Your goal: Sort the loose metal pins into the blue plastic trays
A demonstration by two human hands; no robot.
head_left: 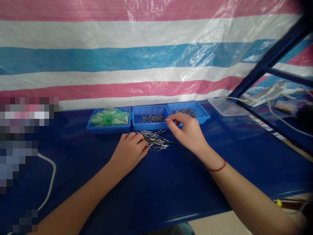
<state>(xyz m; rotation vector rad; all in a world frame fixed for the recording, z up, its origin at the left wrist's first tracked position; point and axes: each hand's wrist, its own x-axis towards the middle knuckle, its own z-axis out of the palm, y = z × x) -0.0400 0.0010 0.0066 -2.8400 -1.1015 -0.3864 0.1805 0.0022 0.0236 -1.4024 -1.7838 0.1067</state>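
Note:
A loose pile of small metal pins [156, 138] lies on the blue table [171, 186] in front of three blue trays. My left hand [130, 150] rests on the table at the pile's left edge, fingers curled and touching the pins. My right hand [188, 130] reaches over the gap between the middle tray [149, 118] and the right tray [189, 112], fingertips pinched together; what they hold is too small to make out. Both of these trays hold metal pins. The left tray [109, 120] holds a green plastic bag of small parts.
A striped pink, white and blue tarp [146, 55] hangs behind the table. A clear plastic lid [227, 107] lies to the right of the trays. A dark blue frame [269, 62] and cables stand at the right. A white cable [50, 182] curves at the left.

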